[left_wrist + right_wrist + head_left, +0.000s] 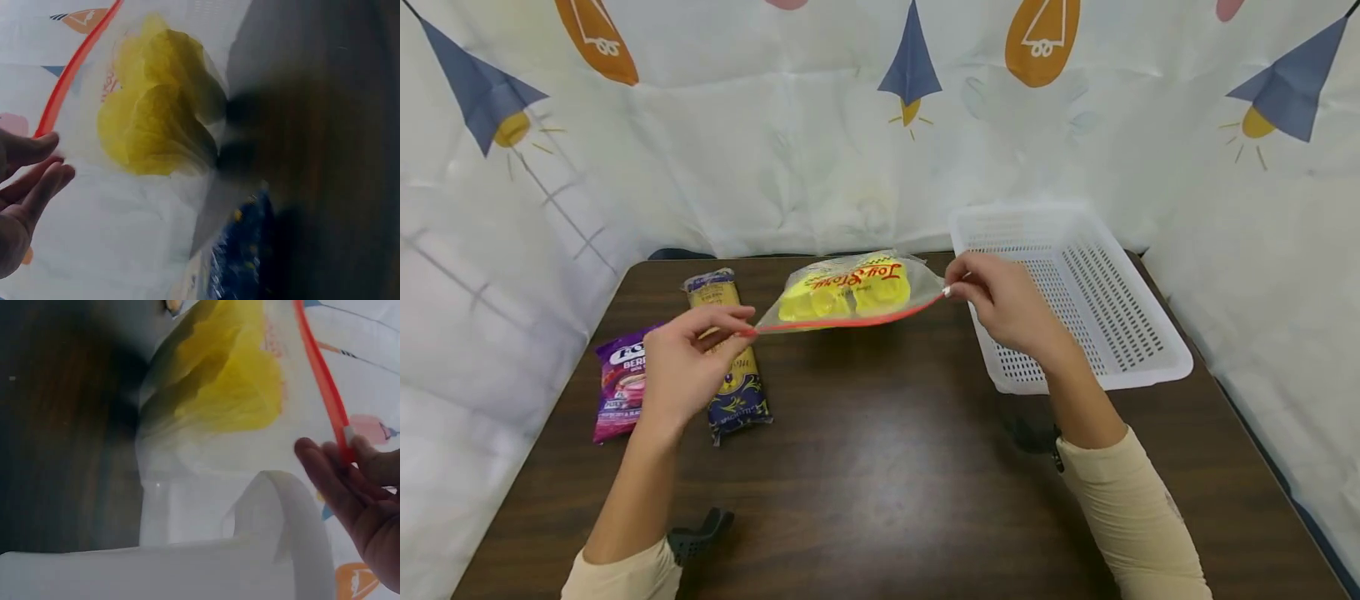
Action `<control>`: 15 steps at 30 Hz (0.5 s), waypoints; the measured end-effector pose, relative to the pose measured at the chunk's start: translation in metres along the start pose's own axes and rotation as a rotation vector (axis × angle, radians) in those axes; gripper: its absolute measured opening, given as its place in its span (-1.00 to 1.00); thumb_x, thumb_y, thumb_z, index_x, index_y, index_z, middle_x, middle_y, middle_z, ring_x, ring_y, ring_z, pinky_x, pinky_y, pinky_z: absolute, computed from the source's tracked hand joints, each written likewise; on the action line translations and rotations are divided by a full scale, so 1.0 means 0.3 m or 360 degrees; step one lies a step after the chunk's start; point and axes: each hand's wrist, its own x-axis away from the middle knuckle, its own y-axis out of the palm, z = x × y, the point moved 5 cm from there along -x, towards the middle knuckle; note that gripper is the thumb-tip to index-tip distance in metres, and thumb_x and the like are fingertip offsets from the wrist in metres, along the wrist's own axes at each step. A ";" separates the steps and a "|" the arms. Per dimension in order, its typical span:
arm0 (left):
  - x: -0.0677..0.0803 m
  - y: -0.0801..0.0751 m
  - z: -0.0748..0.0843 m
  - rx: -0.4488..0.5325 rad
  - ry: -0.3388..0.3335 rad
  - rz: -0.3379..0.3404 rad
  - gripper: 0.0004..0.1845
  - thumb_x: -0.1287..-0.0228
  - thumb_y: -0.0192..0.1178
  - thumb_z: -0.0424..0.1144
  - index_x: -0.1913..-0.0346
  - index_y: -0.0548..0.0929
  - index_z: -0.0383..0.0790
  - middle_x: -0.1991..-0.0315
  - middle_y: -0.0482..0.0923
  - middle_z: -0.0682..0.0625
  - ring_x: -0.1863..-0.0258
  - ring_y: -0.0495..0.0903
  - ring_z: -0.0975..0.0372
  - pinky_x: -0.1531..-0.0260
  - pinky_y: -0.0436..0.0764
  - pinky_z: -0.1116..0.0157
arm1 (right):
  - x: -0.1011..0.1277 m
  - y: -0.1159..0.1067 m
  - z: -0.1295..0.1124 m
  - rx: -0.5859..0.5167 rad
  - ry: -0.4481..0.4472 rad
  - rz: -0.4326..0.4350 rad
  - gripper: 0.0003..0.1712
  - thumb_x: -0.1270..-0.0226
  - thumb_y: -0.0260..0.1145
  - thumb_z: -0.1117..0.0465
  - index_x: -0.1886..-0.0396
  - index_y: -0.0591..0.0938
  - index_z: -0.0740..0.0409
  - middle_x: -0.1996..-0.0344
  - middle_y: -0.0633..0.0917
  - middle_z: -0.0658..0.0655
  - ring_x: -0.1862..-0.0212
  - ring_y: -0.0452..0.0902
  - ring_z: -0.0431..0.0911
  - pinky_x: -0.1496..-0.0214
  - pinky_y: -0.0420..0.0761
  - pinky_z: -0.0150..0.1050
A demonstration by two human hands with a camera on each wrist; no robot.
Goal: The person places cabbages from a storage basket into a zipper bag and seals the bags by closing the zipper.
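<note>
A clear zip bag (850, 292) with a red zip strip and red lettering holds bright yellow contents (162, 106), whose kind is blurred by the plastic. My left hand (692, 358) pinches one end of the red strip between thumb and fingers. At the strip's other end, beside a small white slider, my right hand (1007, 304) pinches the corner. The strip runs stretched between both hands along the near side of the bag. In the right wrist view the yellow contents (231, 369) hang toward the table side of the bag.
A white perforated basket (1120, 275) stands at the back right, close by my right hand. Under my left forearm side lie a gold and navy packet (737, 400) and a purple snack bag (620, 387). The dark wooden table (880, 467) meets a patterned white curtain (820, 167) behind.
</note>
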 end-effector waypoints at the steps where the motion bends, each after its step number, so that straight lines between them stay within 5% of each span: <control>1: 0.029 -0.001 0.001 -0.0084 0.0018 -0.0084 -0.91 -0.23 0.47 -0.44 0.26 0.84 -0.20 0.04 0.80 -0.05 0.02 0.73 0.28 0.05 0.60 0.62 | 0.021 0.006 -0.006 0.0016 0.0010 -0.0052 -0.93 -0.45 0.35 0.36 0.15 0.66 0.15 0.24 0.74 0.08 0.23 0.68 -0.10 0.17 0.61 -0.14; 4: 0.101 0.005 0.000 -0.0329 0.0088 -0.0313 -0.81 -0.17 0.50 -0.45 0.30 0.84 -0.05 0.07 0.81 0.02 0.03 0.75 0.14 0.04 0.62 0.57 | 0.080 0.033 -0.016 0.0053 0.0007 -0.0188 -0.93 -0.43 0.36 0.37 0.19 0.67 0.13 0.29 0.72 0.05 0.26 0.62 -0.12 0.19 0.61 -0.16; 10: 0.177 0.064 -0.018 -0.0577 0.0163 -0.0670 -0.74 -0.06 0.53 -0.49 0.36 0.78 -0.02 0.11 0.79 0.01 0.08 0.74 0.02 -0.03 0.66 -0.16 | 0.161 0.113 -0.017 0.0215 -0.0037 -0.0369 -0.87 -0.35 0.44 0.36 0.30 0.65 0.08 0.41 0.65 -0.02 0.33 0.49 -0.15 0.22 0.56 -0.21; 15: 0.211 0.110 -0.020 -0.0759 0.0184 -0.0811 -0.73 -0.02 0.54 -0.48 0.39 0.72 -0.03 0.18 0.68 0.03 0.23 0.62 0.11 0.07 0.71 -0.05 | 0.179 0.164 -0.019 0.0281 -0.0006 -0.0500 -0.85 -0.31 0.45 0.41 0.36 0.67 0.10 0.42 0.67 -0.04 0.35 0.51 -0.17 0.23 0.59 -0.24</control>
